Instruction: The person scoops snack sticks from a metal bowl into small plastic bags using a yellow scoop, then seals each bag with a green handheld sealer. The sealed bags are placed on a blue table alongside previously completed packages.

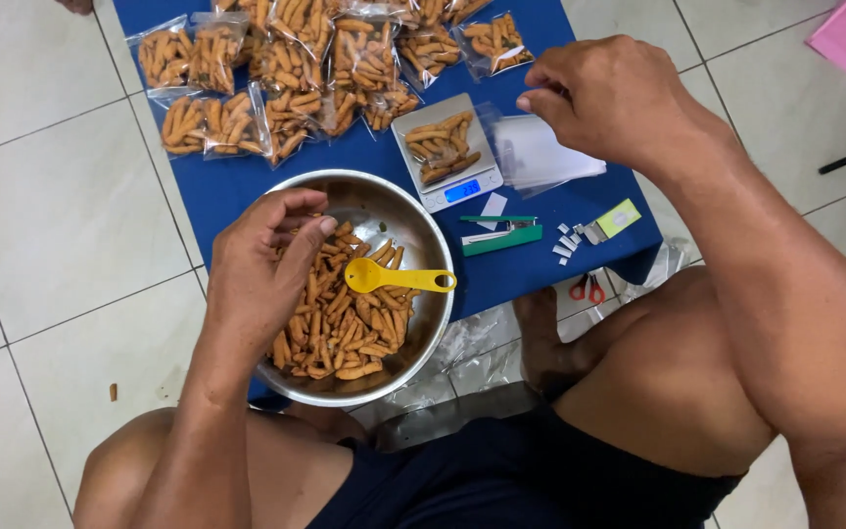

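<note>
Left hand (266, 264) at centre left of the frame, fingers pinched together over orange snack sticks (345, 333) inside a round metal bowl (423, 245); whether any stick is gripped cannot be told. Yellow measuring spoon (394, 278) lying across the sticks, just right of the fingertips. Right hand (604, 98) at upper right, thumb and fingers closed on the edge of a stack of clear empty bags (545, 157). Small digital scale (447, 152) between bowl and bags, its tray loaded with more sticks. Filled bags (276, 78) spread across the upper left of the blue surface (237, 186). Green stapler (501, 235) right of the bowl; red scissors (587, 288) lower right, on the floor.
</note>
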